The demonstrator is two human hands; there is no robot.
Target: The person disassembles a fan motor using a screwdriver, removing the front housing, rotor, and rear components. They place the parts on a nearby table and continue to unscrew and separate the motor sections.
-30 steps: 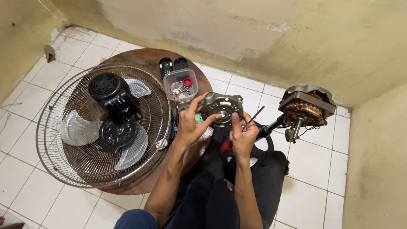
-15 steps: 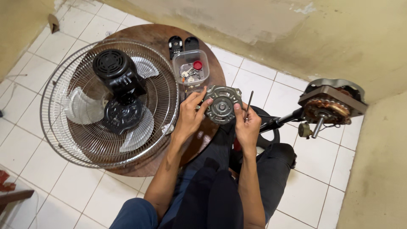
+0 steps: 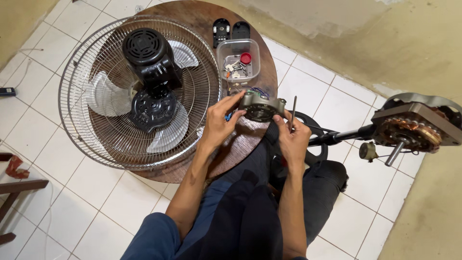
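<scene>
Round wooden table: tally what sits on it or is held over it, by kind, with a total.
Wire-caged fan with black motor: 1
Clear plastic parts tub: 1
Black oval covers: 2
Grey round metal motor housing, in left hand: 1
Thin metal rod, in right hand: 1
Total: 6

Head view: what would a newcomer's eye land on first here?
The big wire fan grille with a black motor housing on it, lying on the round table at left. At centre, the left hand and right hand hold a grey motor cover; the right also holds a screwdriver. A bare motor sits at right.
</scene>
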